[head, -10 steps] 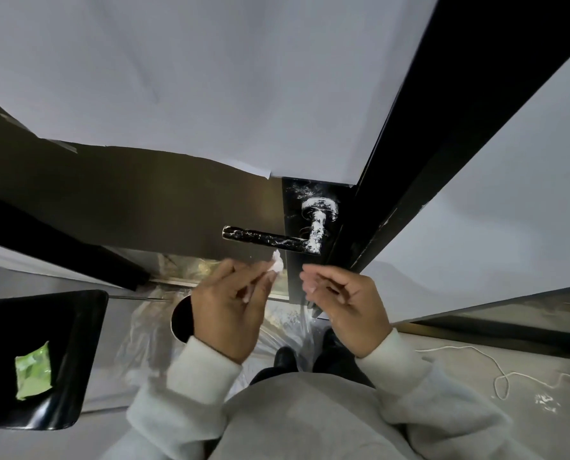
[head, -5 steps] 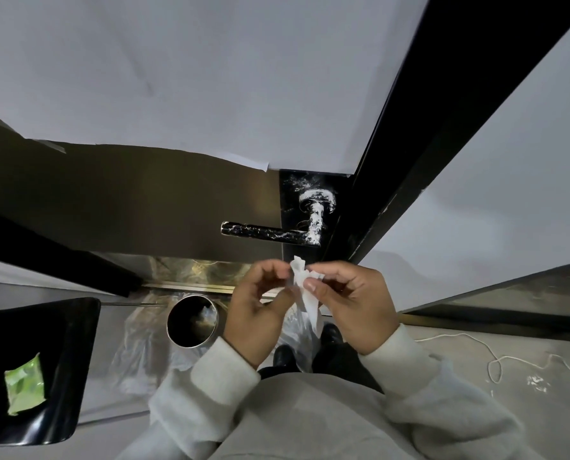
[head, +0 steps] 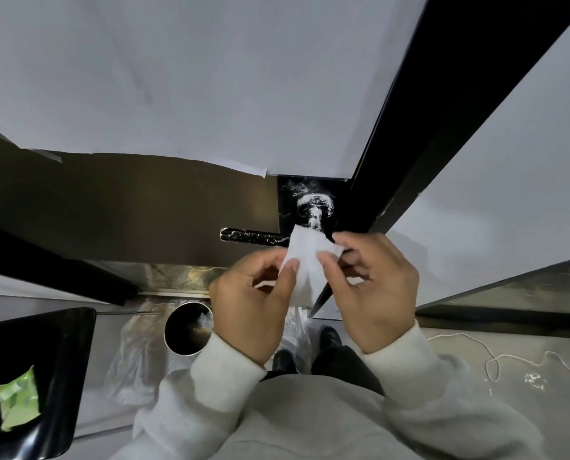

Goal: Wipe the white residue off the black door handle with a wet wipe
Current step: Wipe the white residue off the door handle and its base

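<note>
Head view: wipe unfolded, handle not yet touched

Nearest are the grey sleeves and, on the floor between them, two black shoes. Just beyond, the left hand (head: 253, 303) and the right hand (head: 373, 290) both pinch the wet wipe (head: 305, 260) between thumb and fingers, spreading it flat (it looks half unfolded). The wipe hangs in front of the black door handle (head: 253, 236) and hides the right part of the lever; I cannot tell if it touches. White residue (head: 315, 207) is thick on the round base and streaked along the lever, so by my judgement no wiping is done and all the cleaning is left. At near left a green packet (head: 18, 401) lies on a black tray (head: 74, 343), and a round bin (head: 187, 330) stands on the floor.
</note>
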The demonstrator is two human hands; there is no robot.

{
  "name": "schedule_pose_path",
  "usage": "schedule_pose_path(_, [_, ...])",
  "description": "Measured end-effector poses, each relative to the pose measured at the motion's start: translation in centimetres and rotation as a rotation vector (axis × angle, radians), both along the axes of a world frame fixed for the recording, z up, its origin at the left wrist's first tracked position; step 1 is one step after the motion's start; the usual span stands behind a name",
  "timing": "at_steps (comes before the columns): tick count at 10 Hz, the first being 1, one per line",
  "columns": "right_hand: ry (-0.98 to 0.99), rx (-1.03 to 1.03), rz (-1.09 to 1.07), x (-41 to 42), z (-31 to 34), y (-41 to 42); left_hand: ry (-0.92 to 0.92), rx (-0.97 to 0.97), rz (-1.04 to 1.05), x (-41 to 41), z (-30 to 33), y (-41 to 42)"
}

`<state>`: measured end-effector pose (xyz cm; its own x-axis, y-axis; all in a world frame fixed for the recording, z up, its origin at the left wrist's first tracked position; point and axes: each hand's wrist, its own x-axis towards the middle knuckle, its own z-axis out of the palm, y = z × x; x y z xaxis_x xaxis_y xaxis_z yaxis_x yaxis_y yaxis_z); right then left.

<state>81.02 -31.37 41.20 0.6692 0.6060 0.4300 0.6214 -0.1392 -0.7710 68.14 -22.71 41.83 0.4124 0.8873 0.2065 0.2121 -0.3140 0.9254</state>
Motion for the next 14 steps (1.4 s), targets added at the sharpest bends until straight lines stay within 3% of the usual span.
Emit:
schedule_pose_path(1, [-0.243, -0.131, -0.036, 0.0, 0.5, 0.3, 0.027, -0.011, 0.033, 0.8, 0.1, 0.9])
schedule_pose_path(2, [-0.345, -0.253, 0.007, -0.8, 0.2, 0.3, 0.095, 0.001, 0.081, 1.0, -0.6, 1.0])
schedule_pose_path(4, [-0.338, -0.476, 0.137, -1.7, -0.1, 2.6, 0.078, -0.006, 0.045, 0.9, -1.3, 0.9])
schedule_pose_path(7, [-0.415, -0.657, 0.220, -0.7, 1.1, 5.2, 0.298, 0.565, 0.102, -1.5, 0.7, 5.7])
schedule_pose_path(9, [-0.497, -0.427, 0.177, 0.2, -1.2, 3.5, 0.368, 0.471, -0.149, -0.9, 0.8, 10.6])
schedule_pose_path(10, [-0.467, -0.414, 0.124, 0.3, -1.9, 3.2, 0.360, 0.452, -0.190, -0.2, 0.7, 10.7])
schedule_pose_path(11, [-0.246, -0.341, 0.209, -0.4, -1.6, 4.0, 0.348, 0.466, -0.196, 0.6, 0.7, 10.9])
schedule_pose_path(12, [-0.232, -0.278, 0.194, -0.2, -2.2, 3.5, 0.377, 0.502, -0.224, 1.6, 0.5, 10.4])
schedule_pose_path(13, [-0.007, -0.124, 0.031, -0.1, -3.2, 2.1, 0.388, 0.503, -0.262, 2.1, 0.1, 9.5])
schedule_pose_path(14, [0.099, 0.060, 0.012, -0.7, -3.8, 1.8, 0.403, 0.473, -0.247, 2.4, -0.2, 9.2])
